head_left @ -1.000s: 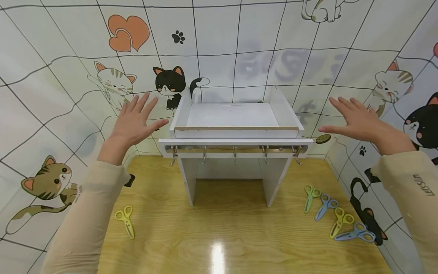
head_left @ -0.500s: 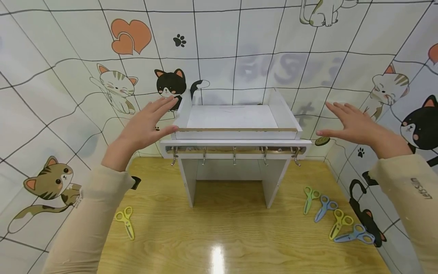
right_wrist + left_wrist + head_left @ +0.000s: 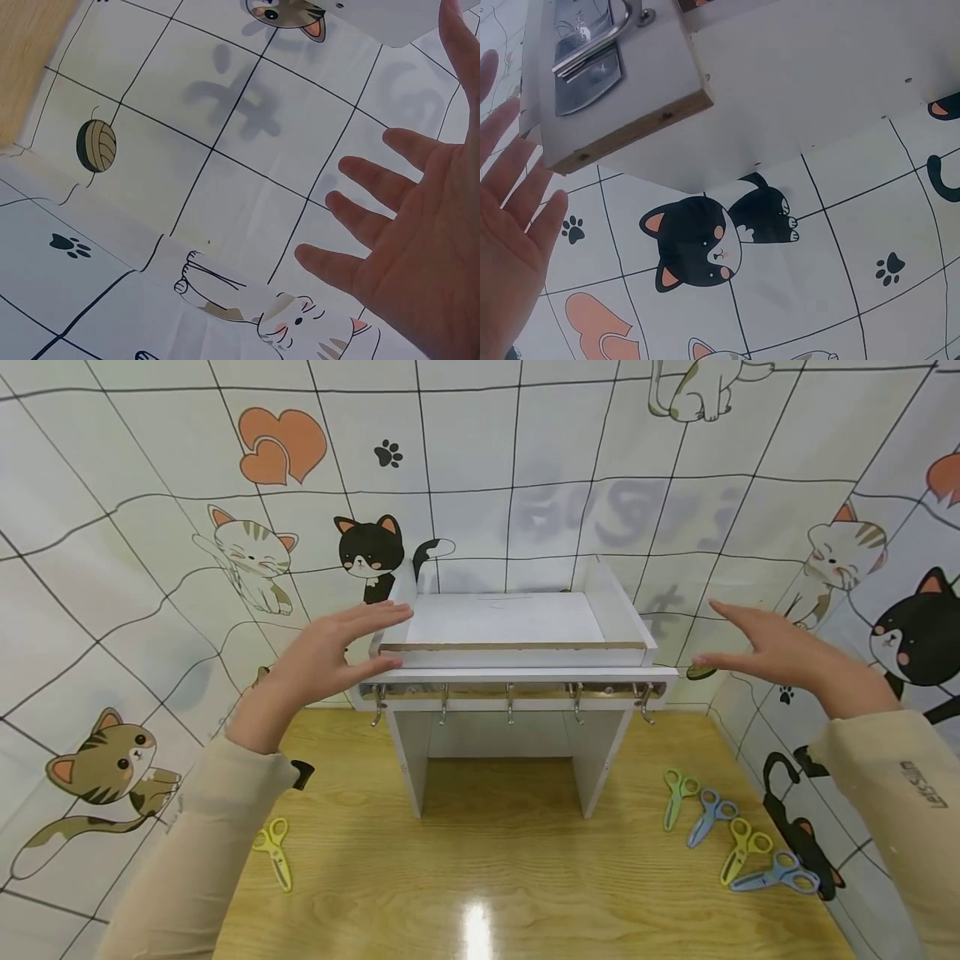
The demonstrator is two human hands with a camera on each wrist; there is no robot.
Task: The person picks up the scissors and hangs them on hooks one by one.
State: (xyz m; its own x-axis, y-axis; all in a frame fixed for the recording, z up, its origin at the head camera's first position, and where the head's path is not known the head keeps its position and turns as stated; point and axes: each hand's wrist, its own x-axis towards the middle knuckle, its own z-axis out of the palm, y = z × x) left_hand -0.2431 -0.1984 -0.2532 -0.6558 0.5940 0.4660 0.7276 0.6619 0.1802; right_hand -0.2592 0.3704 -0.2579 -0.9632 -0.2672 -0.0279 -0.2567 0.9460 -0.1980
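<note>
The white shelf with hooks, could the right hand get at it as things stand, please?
Probably yes: the right hand is empty, and nothing visible blocks its way to the white shelf.

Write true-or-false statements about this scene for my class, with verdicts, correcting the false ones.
1. Yellow plastic scissors lie left of the white board shelf unit on the yellowish wood-grain table. True.
2. They are the only scissors. False: four green, blue and yellow scissors lie right of the unit.
3. Five silver metal hooks line the unit's front. True.
4. Scissors hang from the hooks. False: all lie on the table.
5. The person's right grip is apart from the unit. True.
</note>
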